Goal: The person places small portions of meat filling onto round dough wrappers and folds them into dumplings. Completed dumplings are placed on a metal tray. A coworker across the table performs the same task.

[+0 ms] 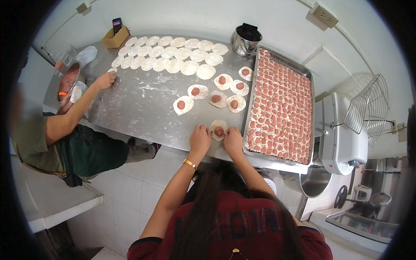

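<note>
At the near edge of the steel table lies a round dough wrapper (218, 123) with a ball of reddish meat filling (219, 130) on it. My left hand (201, 138) pinches its left edge, and my right hand (233, 141) pinches the right edge. Just beyond are several more wrappers topped with filling, among them one dough round (186, 106) to the left. A large metal tray (277, 159) beside my right hand is packed with rows of small dumplings (281, 104) showing red filling.
Rows of plain dough rounds (174, 66) lie at the table's back. On the left, a co-worker's hand (105, 80) touches one round, near a bowl of meat filling (69, 81). A metal bucket (245, 45) stands behind the tray; a white mixer (344, 134) is right.
</note>
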Demonstrator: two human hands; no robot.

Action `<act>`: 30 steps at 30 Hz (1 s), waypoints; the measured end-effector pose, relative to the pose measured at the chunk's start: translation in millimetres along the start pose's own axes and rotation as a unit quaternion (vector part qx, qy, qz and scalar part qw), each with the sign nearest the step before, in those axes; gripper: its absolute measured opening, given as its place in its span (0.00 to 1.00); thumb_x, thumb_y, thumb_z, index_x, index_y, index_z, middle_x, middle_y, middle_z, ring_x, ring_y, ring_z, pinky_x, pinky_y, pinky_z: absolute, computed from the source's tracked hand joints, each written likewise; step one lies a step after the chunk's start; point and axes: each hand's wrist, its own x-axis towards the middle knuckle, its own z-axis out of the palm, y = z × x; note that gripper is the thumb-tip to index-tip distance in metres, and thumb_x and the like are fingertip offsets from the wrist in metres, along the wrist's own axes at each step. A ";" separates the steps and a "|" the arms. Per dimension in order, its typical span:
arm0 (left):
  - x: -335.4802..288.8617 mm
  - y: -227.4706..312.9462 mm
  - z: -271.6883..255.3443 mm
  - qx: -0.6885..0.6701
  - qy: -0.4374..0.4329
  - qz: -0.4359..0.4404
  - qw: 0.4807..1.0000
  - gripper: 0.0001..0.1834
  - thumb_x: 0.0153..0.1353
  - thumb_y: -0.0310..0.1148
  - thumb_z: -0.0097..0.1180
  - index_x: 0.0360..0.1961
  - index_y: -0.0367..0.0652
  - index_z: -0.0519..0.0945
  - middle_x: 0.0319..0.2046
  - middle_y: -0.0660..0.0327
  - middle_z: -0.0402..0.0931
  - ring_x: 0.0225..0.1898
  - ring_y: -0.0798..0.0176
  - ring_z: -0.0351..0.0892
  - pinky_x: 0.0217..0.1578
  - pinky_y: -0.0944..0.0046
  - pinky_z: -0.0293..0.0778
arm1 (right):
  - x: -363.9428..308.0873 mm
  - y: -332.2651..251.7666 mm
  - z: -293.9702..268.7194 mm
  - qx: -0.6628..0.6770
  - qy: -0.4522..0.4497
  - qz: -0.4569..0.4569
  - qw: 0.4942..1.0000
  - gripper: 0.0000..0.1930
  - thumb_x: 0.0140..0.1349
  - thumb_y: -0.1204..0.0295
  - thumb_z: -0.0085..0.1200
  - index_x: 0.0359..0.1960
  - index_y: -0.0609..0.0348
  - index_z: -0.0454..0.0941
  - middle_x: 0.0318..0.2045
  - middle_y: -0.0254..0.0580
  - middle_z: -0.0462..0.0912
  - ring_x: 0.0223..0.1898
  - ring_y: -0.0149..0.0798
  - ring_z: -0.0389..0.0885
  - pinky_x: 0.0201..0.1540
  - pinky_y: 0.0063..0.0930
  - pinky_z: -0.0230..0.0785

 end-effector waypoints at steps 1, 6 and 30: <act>0.6 -1.1 0.8 -0.002 0.001 -0.002 1.000 0.09 0.53 0.32 0.59 0.31 0.39 0.75 0.34 0.51 0.73 0.37 0.45 0.75 0.36 0.51 0.71 | -0.7 -1.3 1.2 0.012 0.025 0.011 1.000 0.06 0.51 0.76 0.55 0.31 0.64 0.75 0.35 0.52 0.76 0.38 0.56 0.76 0.40 0.45 0.69; -1.2 -10.7 2.7 -0.051 0.005 0.043 0.998 0.08 0.51 0.28 0.59 0.30 0.38 0.74 0.31 0.51 0.74 0.33 0.47 0.76 0.34 0.52 0.72 | -0.7 2.3 7.7 0.036 0.059 0.022 0.997 0.06 0.50 0.76 0.56 0.30 0.64 0.76 0.31 0.51 0.77 0.34 0.56 0.77 0.37 0.46 0.69; -0.3 -27.9 2.2 -0.489 -0.170 -0.112 0.848 0.15 0.61 0.22 0.52 0.50 0.34 0.75 0.44 0.58 0.77 0.45 0.67 0.76 0.47 0.70 0.74 | -5.5 1.0 -1.2 0.534 -0.109 0.154 0.824 0.08 0.57 0.82 0.53 0.39 0.67 0.79 0.35 0.39 0.83 0.36 0.28 0.79 0.42 0.20 0.70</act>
